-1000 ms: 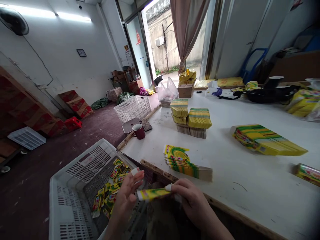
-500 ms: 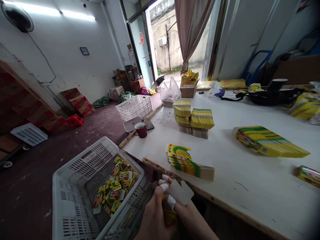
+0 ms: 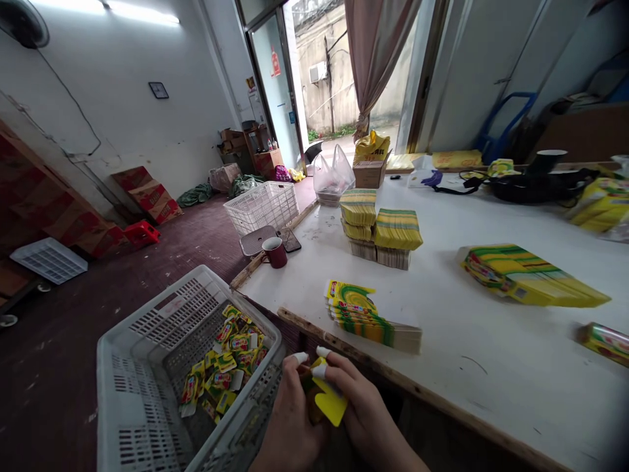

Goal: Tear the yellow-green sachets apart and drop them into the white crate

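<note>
Both hands meet in front of me, low at the table's front edge, around a small yellow carton point(image 3: 332, 405). My left hand point(image 3: 293, 410) is closed on its left side. From the right, my right hand point(image 3: 356, 400) grips it, with white coverings on the fingertips. A yellow flap sticks out between the hands; the lower part of the carton is hidden by the palms. Just beyond lies a fanned stack of flat printed cartons point(image 3: 361, 314) on the white table point(image 3: 442, 367). To the left, a grey plastic crate point(image 3: 132, 373) holds several small yellow boxes point(image 3: 223, 367).
Piled carton bundles point(image 3: 376, 229) stand further back, with another bundle point(image 3: 531, 275) to the right. A dark red mug point(image 3: 275, 254) and a phone point(image 3: 289, 240) sit near the table's left corner. A white crate point(image 3: 263, 206) stands on the floor behind.
The carton has turned in my hands: a pale flap showed before, a yellow one shows now. My fingers have shifted around it, and the view has moved slightly.
</note>
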{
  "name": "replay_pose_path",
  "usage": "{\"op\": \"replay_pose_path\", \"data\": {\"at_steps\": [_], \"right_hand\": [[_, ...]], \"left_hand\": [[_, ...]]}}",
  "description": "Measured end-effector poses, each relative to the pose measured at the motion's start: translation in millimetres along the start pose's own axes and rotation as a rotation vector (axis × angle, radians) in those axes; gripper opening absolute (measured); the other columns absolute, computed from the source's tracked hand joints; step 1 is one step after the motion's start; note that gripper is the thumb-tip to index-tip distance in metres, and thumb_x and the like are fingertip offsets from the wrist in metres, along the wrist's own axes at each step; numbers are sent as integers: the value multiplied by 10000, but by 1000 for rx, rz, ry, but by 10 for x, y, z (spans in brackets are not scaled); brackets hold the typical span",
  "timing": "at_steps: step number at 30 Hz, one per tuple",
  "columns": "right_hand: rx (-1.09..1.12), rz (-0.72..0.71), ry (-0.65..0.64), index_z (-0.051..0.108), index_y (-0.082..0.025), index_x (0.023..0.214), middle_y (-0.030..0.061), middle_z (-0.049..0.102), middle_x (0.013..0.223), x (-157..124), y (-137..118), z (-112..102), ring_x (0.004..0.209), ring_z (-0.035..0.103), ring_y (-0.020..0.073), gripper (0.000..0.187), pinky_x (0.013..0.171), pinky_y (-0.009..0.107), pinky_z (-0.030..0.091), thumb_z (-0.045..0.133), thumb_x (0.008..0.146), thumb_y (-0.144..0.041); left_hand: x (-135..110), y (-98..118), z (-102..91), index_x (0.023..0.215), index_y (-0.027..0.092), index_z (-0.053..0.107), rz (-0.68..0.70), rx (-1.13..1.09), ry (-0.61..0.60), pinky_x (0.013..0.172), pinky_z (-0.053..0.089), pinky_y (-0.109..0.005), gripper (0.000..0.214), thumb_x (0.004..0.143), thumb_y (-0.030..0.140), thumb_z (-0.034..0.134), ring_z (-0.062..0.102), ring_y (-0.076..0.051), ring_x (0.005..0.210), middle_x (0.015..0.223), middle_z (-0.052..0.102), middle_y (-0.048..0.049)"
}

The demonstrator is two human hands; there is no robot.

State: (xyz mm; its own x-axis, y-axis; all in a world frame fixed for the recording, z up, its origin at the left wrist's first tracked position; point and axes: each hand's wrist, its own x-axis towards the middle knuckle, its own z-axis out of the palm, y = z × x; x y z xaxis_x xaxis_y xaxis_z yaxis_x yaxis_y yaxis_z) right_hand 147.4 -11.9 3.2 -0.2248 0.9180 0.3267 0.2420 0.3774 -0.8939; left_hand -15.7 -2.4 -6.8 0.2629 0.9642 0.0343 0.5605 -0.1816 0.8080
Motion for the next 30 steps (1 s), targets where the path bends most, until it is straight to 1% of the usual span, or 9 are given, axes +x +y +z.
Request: {"op": "replay_pose_path", "data": {"at_steps": [5, 11, 14, 19, 22, 24, 25, 27, 30], "right_hand": [[-168, 129, -322, 468, -177, 1344, 233, 249, 1514, 46, -65, -110, 1355, 351, 302, 651, 1062, 424, 368, 479, 717, -5], [-74, 92, -389, 660, -265, 983, 58, 547, 1259, 110, -177, -318, 1116, 574, 196, 286, 962, 334, 462, 539, 791, -90], [-43, 114, -298, 588, -234, 1045, 80, 508, 1281, 88, -179, -257, 1170, 526, 198, 330, 1009, 357, 431, 532, 766, -68], [-3, 125, -131, 215, -176, 1395, 174, 347, 1433, 77, -106, -74, 1333, 362, 242, 787, 1100, 423, 339, 628, 725, -139], [-155, 110, 10, 337, -147, 1340, 179, 469, 1343, 217, 6, -280, 1248, 451, 281, 697, 1057, 453, 382, 673, 738, -250], [-382, 164, 206, 479, -128, 1209, 166, 577, 1206, 356, 120, -521, 1130, 522, 276, 407, 996, 459, 422, 559, 834, -263], [-506, 205, 284, 496, -115, 1192, 162, 600, 1163, 424, 183, -640, 1084, 534, 274, 360, 965, 448, 437, 515, 852, -232], [-715, 286, 313, 492, -89, 1214, 161, 614, 1130, 535, 306, -823, 1047, 521, 286, 385, 931, 443, 438, 463, 832, -126], [-815, 326, 222, 529, -84, 1185, 159, 625, 1066, 618, 443, -923, 974, 519, 291, 448, 885, 440, 430, 412, 758, -14]], "left_hand": [[-14, 31, -172, 1237, 167, 346, -58, 119, -117, 949, 413, -470, 678, 648, 253, 670, 531, -321, 1108, 1192, 559, -154], [41, 233, -316, 1236, 222, 311, -73, 61, -246, 805, 473, -323, 721, 640, 274, 714, 613, -217, 930, 1067, 627, -35], [62, 280, -289, 1245, 239, 292, -22, 109, -210, 815, 473, -331, 690, 665, 235, 667, 612, -215, 943, 1087, 622, -30], [48, 161, -322, 1230, 224, 322, 16, 183, -112, 875, 475, -385, 610, 707, 275, 631, 590, -250, 1019, 1121, 607, -74], [62, -80, -570, 1221, 188, 390, -36, 265, 55, 902, 470, -414, 560, 769, 437, 606, 570, -279, 1051, 1141, 585, -114], [80, -275, -773, 1284, 64, 366, -46, 438, 318, 976, 393, -523, 805, 720, 586, 604, 473, -378, 1157, 1230, 499, -223], [86, -364, -854, 1298, 13, 355, -58, 489, 378, 997, 360, -553, 895, 704, 642, 585, 428, -410, 1193, 1263, 460, -262], [85, -495, -936, 1296, -35, 357, -105, 476, 405, 999, 353, -566, 984, 680, 705, 560, 417, -425, 1191, 1263, 445, -289], [57, -554, -842, 1286, 10, 389, -184, 290, 280, 1008, 361, -549, 904, 705, 680, 559, 440, -384, 1193, 1273, 464, -257]]}}
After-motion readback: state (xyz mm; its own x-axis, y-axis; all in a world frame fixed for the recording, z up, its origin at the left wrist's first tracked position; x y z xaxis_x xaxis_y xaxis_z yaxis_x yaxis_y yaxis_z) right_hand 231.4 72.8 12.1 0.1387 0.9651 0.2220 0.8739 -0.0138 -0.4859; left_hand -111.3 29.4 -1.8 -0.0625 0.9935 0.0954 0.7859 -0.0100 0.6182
